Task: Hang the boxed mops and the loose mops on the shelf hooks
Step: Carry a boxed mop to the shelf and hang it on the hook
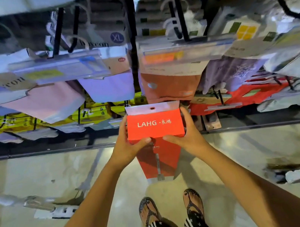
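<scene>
1. Along the far side, the shelf [42, 145] carries rows of black hooks crowded with hung packets. Red boxes [244, 95] like the held one hang low on the right, so that row looks like the likely target.
2. Just near of that low row, at the middle, the boxed mop [155, 126] is held clear of the floor. Its long axis runs roughly up and down: the printed top end tilts toward the camera and the long body drops toward the feet.
3. Both hands clamp the top end, the left hand [128, 146] on the left side and the right hand [188, 136] on the right, thumbs on the near edge.
4. At the far edge of the top stands the white hang tab [163, 105], its hole facing the shelf.
5. One hook [221, 97] shows to the right; blur hides which is free. To hang it well, I would level the tab, line the hole with the hook tip, push straight away, and release only once the hook bears the weight.
</scene>
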Motion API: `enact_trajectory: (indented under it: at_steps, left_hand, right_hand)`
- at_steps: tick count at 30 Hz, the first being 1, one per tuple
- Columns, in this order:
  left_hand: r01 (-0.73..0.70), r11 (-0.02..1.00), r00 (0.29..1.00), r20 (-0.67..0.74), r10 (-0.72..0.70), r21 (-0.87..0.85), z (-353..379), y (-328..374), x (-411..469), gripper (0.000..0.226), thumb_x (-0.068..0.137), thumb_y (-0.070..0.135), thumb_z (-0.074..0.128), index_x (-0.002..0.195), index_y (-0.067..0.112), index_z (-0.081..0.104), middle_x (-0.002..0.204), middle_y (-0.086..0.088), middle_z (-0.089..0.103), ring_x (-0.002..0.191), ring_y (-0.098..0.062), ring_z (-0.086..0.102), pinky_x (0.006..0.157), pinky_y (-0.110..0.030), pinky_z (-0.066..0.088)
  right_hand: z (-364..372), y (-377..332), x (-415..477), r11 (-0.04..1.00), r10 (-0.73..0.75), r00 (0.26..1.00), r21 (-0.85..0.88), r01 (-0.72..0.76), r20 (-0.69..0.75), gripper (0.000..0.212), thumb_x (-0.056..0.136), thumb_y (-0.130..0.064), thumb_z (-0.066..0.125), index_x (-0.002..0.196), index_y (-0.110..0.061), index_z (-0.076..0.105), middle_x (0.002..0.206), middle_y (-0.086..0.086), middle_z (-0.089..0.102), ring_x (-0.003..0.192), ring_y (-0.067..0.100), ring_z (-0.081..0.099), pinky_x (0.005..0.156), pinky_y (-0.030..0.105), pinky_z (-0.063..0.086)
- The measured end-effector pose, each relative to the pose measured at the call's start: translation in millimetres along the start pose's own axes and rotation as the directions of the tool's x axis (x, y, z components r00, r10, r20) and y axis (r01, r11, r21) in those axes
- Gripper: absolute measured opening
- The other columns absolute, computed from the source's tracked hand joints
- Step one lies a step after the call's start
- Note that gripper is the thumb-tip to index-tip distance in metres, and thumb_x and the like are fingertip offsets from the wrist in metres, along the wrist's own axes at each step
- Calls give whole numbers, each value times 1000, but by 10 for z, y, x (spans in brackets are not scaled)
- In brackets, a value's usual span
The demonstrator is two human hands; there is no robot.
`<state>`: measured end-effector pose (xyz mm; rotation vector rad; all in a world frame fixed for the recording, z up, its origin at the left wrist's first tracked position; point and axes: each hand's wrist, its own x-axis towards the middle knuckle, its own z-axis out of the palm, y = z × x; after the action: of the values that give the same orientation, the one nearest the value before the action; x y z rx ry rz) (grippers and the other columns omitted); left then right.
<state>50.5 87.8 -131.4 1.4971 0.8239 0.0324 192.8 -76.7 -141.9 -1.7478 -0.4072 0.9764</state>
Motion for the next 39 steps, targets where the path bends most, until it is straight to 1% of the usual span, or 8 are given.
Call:
enact_trajectory:
  at_steps: [4,7,11,17,21,26,33,39]
  left_hand:
    - [-34,996,999,1,34,82,-35,47,-45,96,64,38,88,137,48,26,126,10,56,111,-2,62,85,-26,56]
    - [-37,991,999,-10,38,128,-51,68,-212,101,52,67,83,136,56,28,131,10,57,118,-14,60,95,-46,53]
    - [-40,987,999,-28,45,157,-18,248,-550,103,50,72,80,135,63,25,132,24,52,122,-9,55,98,-48,50]
    - [-103,981,995,-1,104,162,6,901,-1132,103,52,67,80,137,64,22,131,25,54,122,-3,54,99,-37,50]
    - [-198,978,979,63,194,63,64,1421,-1548,93,53,70,79,128,72,25,126,37,53,118,6,55,89,-13,48]
    - [-307,952,939,168,301,11,135,1770,-1980,103,49,67,83,134,65,26,141,6,49,124,-10,55,97,-35,52]
    - [-470,883,803,425,417,23,376,2286,-2214,103,52,49,79,141,44,29,124,50,43,118,16,49,87,-4,43]
    - [-522,853,636,674,375,19,860,2334,-2581,106,52,63,84,144,53,31,142,13,51,127,-13,54,102,-48,48]
  right_hand:
    - [18,-41,-74,999,-27,1000,-23,27,-14,114,58,-65,79,150,-37,17,126,-45,47,123,-12,47,98,12,43]
    - [22,-87,-223,998,-48,999,-42,49,4,120,59,-66,79,153,-23,19,133,-22,54,126,7,53,103,33,45]
    - [18,-265,-567,998,-46,999,-37,46,-12,118,58,-63,81,152,-23,21,134,-3,56,124,15,55,103,47,47]
    - [-96,-837,-1223,993,-118,988,-23,117,-95,120,55,-75,76,152,-33,19,136,-4,54,123,8,54,103,37,48]
    - [-197,-1335,-1784,975,-220,961,-15,221,-170,100,56,-77,72,140,-62,19,130,-23,53,120,1,55,97,21,48]
    - [-245,-1675,-2480,955,-289,903,-27,296,-318,112,57,-76,73,150,-38,23,137,-9,52,124,4,53,96,21,49]
    - [-79,-1913,-3263,923,-234,699,71,378,-676,100,62,-67,75,140,-39,19,129,-43,45,120,-14,49,92,9,44]
    - [54,-1667,-4060,926,-83,454,100,364,-887,93,61,-68,77,139,-58,27,127,-34,51,118,0,57,92,20,50]
